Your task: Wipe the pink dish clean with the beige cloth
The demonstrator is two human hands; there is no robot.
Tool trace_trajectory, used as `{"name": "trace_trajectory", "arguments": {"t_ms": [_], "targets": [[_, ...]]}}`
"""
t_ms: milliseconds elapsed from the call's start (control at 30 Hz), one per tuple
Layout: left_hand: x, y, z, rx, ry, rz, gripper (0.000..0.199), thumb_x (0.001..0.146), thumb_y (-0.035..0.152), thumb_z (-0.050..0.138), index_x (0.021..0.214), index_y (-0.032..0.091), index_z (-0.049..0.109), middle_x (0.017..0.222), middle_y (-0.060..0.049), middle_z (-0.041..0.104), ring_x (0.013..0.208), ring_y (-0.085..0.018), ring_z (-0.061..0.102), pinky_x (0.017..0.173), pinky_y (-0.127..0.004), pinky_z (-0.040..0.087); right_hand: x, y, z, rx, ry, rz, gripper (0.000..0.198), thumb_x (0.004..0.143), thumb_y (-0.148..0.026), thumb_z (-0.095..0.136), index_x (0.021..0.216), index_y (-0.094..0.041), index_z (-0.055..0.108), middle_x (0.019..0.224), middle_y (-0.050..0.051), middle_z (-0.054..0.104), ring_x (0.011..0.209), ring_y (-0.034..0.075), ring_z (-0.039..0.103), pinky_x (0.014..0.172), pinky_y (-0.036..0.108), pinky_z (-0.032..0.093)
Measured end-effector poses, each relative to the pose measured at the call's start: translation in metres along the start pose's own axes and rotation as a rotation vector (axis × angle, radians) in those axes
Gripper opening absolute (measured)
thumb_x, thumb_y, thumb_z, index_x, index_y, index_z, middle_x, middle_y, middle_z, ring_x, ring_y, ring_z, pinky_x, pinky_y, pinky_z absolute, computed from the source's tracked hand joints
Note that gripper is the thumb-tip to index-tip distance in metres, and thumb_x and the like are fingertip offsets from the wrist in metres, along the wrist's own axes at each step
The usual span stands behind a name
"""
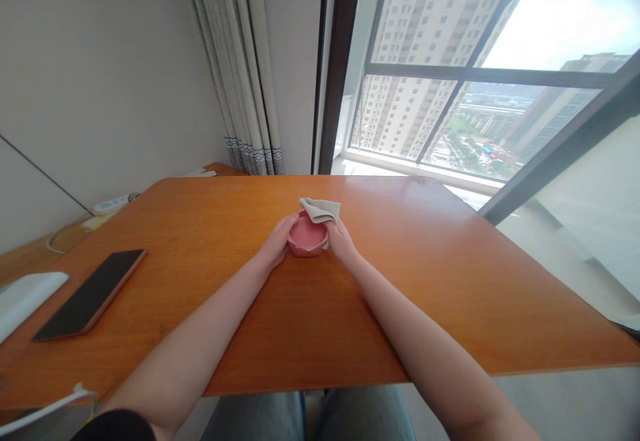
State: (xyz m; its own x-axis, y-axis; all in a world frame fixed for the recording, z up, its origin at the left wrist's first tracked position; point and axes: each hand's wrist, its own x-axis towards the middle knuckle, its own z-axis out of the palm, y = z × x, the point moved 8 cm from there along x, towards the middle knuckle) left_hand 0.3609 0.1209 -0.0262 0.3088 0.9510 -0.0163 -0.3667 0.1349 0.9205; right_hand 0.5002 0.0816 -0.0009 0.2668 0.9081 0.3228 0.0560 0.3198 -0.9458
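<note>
Counter [475, 274]: orange-brown wood, lightly glossy, with a window [420, 121] beyond it at one o'clock.
Bowl [307, 233]: likely light and stiff; its smooth wall could slip, and it might chip if ceramic, though I cannot tell the material.
Best hold: opposite sides of the rim, nine and three o'clock, thumbs above and fingers beneath.
Cloth [323, 211]: thin-looking, soft and floppy, probably almost weightless; a folded edge gives the surest pinch.
Left hand [277, 241]: curled around the bowl's nine o'clock side.
Right hand [343, 241]: at three o'clock, gripping the cloth against the rim.
Bowl's place: twelve o'clock from the seat, between both hands; whether its base touches the counter, I cannot tell.
Looks: bowl pink, slightly angular rim; cloth pale grey, folded over the one o'clock edge.
</note>
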Motion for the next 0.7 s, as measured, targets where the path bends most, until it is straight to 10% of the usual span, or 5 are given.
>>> {"name": "trace_trajectory", "arguments": {"t_ms": [267,500,700], "targets": [[-0.008,0.003,-0.014,-0.025,0.266,0.128,0.038,0.077,0.042,0.065,0.108,0.020,0.057,0.114,-0.006,0.062,0.104,-0.019,0.059,0.088,-0.032,0.048,-0.002,0.018,0.003,-0.040,0.052,0.027,0.048,0.084,-0.045,0.049,0.125,-0.018,0.054,0.130,0.007,0.058,0.128,0.024,0.047,0.112,0.041,0.032],[-0.005,-0.012,-0.008,0.114,0.099,-0.145,0.055,0.070,0.059,0.067,0.112,0.025,0.056,0.112,-0.006,0.063,0.098,-0.022,0.061,0.074,-0.030,0.050,0.006,0.005,-0.005,-0.081,-0.051,-0.040,0.042,0.083,-0.042,0.053,0.118,-0.021,0.061,0.123,0.004,0.064,0.122,0.025,0.051,0.110,0.041,0.034],[-0.003,0.000,-0.007,-0.011,0.150,0.030,0.042,0.080,0.048,0.059,0.111,0.020,0.061,0.117,-0.007,0.063,0.105,-0.021,0.059,0.085,-0.030,0.049,0.000,0.019,0.001,-0.088,-0.033,0.039,0.049,0.084,-0.045,0.051,0.127,-0.021,0.054,0.136,0.004,0.054,0.130,0.024,0.044,0.114,0.039,0.029]]}}
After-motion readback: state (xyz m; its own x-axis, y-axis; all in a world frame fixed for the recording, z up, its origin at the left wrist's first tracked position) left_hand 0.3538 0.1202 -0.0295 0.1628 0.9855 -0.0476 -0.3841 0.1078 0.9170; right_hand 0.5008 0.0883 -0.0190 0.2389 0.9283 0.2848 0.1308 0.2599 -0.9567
